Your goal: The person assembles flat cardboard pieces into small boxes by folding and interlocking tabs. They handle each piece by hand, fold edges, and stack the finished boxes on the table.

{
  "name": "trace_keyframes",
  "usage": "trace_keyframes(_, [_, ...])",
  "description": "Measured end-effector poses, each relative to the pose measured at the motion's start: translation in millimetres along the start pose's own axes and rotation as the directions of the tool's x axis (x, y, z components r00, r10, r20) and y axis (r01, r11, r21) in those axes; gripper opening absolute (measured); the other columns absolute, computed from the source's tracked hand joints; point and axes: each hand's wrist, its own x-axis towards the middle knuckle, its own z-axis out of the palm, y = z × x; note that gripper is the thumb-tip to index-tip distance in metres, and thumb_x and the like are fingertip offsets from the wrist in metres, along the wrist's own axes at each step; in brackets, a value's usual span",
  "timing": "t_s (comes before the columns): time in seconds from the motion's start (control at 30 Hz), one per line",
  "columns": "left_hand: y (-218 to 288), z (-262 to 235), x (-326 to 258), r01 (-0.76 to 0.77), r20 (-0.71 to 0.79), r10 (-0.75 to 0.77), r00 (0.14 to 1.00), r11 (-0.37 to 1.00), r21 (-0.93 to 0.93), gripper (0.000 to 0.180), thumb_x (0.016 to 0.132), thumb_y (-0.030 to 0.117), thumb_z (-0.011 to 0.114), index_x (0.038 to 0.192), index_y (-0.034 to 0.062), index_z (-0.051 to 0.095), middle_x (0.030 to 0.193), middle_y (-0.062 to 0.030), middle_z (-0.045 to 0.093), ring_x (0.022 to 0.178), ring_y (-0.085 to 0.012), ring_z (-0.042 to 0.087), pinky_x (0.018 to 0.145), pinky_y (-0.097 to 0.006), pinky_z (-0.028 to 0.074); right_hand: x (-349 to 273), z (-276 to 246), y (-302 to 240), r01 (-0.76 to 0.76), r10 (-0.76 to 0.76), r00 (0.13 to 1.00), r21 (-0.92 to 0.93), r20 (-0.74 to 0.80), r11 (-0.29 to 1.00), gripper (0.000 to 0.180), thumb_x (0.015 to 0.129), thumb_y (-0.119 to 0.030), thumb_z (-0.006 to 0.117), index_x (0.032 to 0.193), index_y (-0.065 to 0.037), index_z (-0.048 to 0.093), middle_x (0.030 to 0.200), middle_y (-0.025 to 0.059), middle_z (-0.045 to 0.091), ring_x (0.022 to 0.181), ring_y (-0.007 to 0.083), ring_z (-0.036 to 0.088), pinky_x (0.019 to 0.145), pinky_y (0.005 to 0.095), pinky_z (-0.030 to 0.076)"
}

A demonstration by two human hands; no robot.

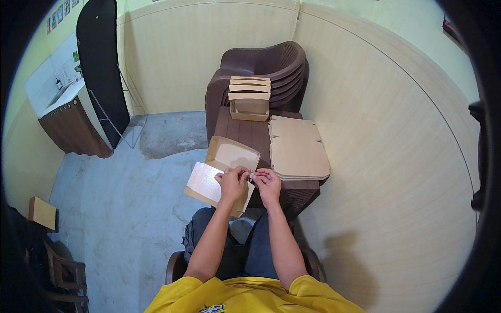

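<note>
a brown cardboard box (204,180) with a pale inside is sitting open at the near left of the brown slatted table (223,125), its nearer part reaching toward the person's knees. the left hand (234,181) is lying across it, pinching its right side near the fold, and the right hand (268,183) is pinching that same spot, thumb against fingertips. flat cardboard sheets (299,148) are lying stacked to the right; folded boxes (249,97) are standing farther back.
</note>
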Motion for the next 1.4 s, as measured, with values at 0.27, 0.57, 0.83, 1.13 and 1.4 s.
trace_keyframes(0.27, [3, -4, 1, 0.022, 0.008, -0.021, 1.0, 0.998, -0.061, 0.015, 0.1, 0.032, 0.075, 0.111, 0.022, 0.078, 0.095, -0.0002, 0.081, 0.109, -0.0249, 0.066, 0.099, -0.054, 0.03, 1, 9, -3, -0.022, 0.014, 0.999, -0.164, -0.053, 0.986, 0.026, 0.092, 0.003, 0.083, 0.115, 0.004, 0.072, 0.107, 0.013, 0.079, 0.099, 0.0166, 0.076, 0.09, 0.0293, 0.062])
trace_keyframes(0.57, [-1, 7, -3, 0.006, -0.111, -0.012, 0.994, 0.998, -0.056, 0.021, 0.098, 0.039, 0.077, 0.108, 0.0216, 0.079, 0.106, 0.0008, 0.078, 0.118, -0.0253, 0.064, 0.101, -0.056, 0.03, 2, 5, 4, -0.003, 0.0, 1.0, -0.186, -0.017, 0.983, 0.024, 0.1, -0.002, 0.073, 0.122, 0.006, 0.071, 0.12, 0.0164, 0.078, 0.105, 0.0177, 0.076, 0.095, 0.0295, 0.059])
trace_keyframes(0.83, [-5, 13, -1, -0.022, -0.121, 0.007, 0.993, 0.992, -0.128, 0.027, 0.093, 0.037, 0.082, 0.11, 0.0165, 0.08, 0.103, -0.0027, 0.079, 0.106, -0.024, 0.069, 0.099, -0.05, 0.032, 2, -5, -1, -0.059, 0.058, 0.996, 0.021, 0.063, 0.998, 0.029, 0.105, -0.004, 0.057, 0.129, 0.006, 0.067, 0.126, 0.0171, 0.076, 0.117, 0.0206, 0.072, 0.108, 0.0317, 0.051])
trace_keyframes(1.13, [8, -24, -1, -0.185, 0.019, 0.184, 0.983, 0.976, 0.11, 0.021, 0.085, 0.017, 0.078, 0.106, 0.0164, 0.076, 0.095, -0.0036, 0.077, 0.1, -0.0249, 0.071, 0.102, -0.051, 0.033, 9, -9, 5, -0.003, 0.015, 0.999, 0.252, -0.046, 0.968, 0.032, 0.106, -0.013, 0.053, 0.127, 0.008, 0.064, 0.126, 0.0217, 0.075, 0.126, 0.0289, 0.068, 0.119, 0.0389, 0.043])
trace_keyframes(1.4, [19, -64, -14, -0.341, 0.038, 0.362, 0.931, 0.83, 0.441, 0.018, 0.075, 0.01, 0.081, 0.09, 0.0194, 0.085, 0.102, 0.0012, 0.071, 0.114, -0.021, 0.064, 0.108, -0.054, 0.033, 7, -5, -18, -0.105, 0.146, 0.975, 0.236, -0.167, 0.966, 0.039, 0.113, -0.032, 0.052, 0.138, -0.002, 0.059, 0.136, 0.0204, 0.067, 0.129, 0.0319, 0.065, 0.115, 0.0493, 0.049])
